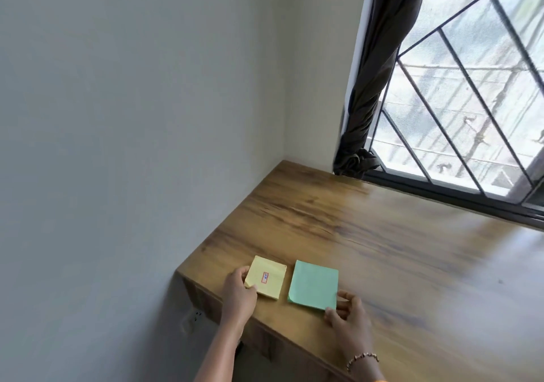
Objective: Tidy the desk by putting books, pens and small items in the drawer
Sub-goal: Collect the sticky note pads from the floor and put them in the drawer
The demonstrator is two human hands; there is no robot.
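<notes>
Yellow sticky-note pad (266, 277) and green sticky-note pad (313, 285) lie flat, side by side but apart, near the left front corner of the wooden desk (382, 249). My left hand (239, 290) pinches the yellow pad's near left corner — thumb on top. My right hand (347, 311) grips the green pad's near right corner, fingers curled — a beaded bracelet (362, 358) circles that wrist.

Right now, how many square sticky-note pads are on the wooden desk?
2: a yellow square sticky-note pad gripped by the left hand, a green square sticky-note pad pinched by the right hand.
</notes>
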